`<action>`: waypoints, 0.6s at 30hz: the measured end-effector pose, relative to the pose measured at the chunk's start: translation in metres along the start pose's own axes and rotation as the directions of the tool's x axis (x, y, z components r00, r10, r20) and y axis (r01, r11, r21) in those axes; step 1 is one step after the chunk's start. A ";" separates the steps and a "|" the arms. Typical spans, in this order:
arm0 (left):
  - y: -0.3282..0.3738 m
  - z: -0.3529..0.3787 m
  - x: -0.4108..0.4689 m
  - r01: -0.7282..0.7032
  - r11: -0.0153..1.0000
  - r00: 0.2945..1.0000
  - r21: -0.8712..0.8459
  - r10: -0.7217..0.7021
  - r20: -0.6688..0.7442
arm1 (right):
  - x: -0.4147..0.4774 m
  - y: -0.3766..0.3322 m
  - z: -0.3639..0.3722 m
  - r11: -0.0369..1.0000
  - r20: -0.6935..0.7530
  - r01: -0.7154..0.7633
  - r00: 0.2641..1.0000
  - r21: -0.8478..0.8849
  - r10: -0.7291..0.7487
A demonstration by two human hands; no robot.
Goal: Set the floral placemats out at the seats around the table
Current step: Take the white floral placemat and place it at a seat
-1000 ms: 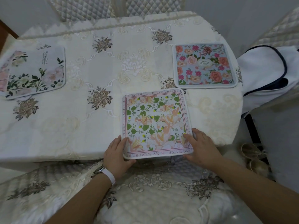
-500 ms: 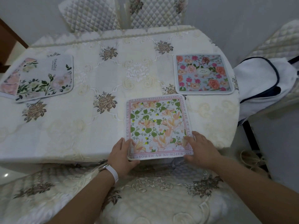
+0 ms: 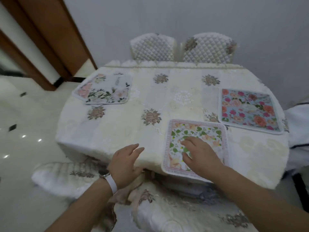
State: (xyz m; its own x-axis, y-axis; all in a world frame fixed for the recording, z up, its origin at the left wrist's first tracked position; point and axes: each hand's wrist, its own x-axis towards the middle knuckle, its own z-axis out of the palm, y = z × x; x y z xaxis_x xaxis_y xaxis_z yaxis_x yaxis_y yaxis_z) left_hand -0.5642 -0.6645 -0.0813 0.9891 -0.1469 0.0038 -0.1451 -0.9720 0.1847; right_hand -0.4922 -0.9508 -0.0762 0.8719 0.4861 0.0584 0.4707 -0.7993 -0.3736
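A placemat with green leaves and orange flowers [image 3: 200, 133] lies flat at the near edge of the table [image 3: 117, 131]. My right hand [image 3: 200, 154] hovers over or rests on its near half, fingers spread, gripping nothing. My left hand [image 3: 127, 163] is off the mat, to its left, at the table's near edge with fingers apart. A blue placemat with pink and orange roses [image 3: 249, 109] lies at the right side. At the far left, a white placemat with pale flowers [image 3: 107, 91] lies on top of another mat.
Two quilted chair backs [image 3: 182, 47] stand behind the far side. A padded chair seat [image 3: 167, 206] is right below me, another chair [image 3: 63, 174] to its left. White cloth with dark trim [image 3: 297, 124] hangs at the right. Tiled floor and a wooden door frame are on the left.
Both hands let go of the green-leaf placemat's near corners. The left hand moved left off it; the right hand moved over its middle. The camera lifted and turned left.
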 end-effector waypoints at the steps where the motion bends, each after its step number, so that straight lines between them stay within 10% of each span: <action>1: -0.006 -0.007 -0.012 0.044 0.999 0.999 0.023 -0.044 -0.022 | 0.007 -0.011 0.001 0.999 -0.009 0.049 0.999 0.004 -0.049; 18: -0.129 -0.065 -0.296 0.646 0.762 0.745 0.039 -0.618 -0.253 | 0.053 -0.311 0.082 0.774 0.227 0.632 0.750 0.032 -0.621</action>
State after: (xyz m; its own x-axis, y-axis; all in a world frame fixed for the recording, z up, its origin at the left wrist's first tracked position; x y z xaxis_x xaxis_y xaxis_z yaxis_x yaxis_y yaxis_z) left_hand -0.8366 -0.4842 -0.0423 0.8322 0.5373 0.1370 0.5273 -0.8432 0.1046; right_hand -0.6036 -0.6476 -0.0324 0.3307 0.9414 0.0657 0.9112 -0.3005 -0.2818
